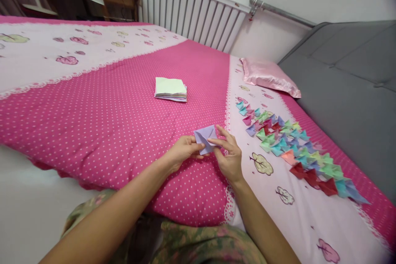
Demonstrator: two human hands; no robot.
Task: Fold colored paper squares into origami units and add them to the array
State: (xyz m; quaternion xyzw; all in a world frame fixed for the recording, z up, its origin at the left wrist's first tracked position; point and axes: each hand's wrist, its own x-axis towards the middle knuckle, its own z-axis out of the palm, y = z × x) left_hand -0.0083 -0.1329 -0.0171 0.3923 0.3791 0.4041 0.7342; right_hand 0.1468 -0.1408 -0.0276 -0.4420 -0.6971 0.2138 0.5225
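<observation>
No readable text, label, brand, number or sign noted. Only leaf motifs and white dots are printed on the bedspread (108, 103); the paper stack (170, 89) is unmarked.

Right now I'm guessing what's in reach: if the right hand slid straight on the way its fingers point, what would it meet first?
Past the lilac paper that the right hand and left hand pinch, probably bare pink bedspread; the paper stack lies further on, though depth is unclear.

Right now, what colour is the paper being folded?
Pale lilac folded paper, clearest in the head view.
</observation>
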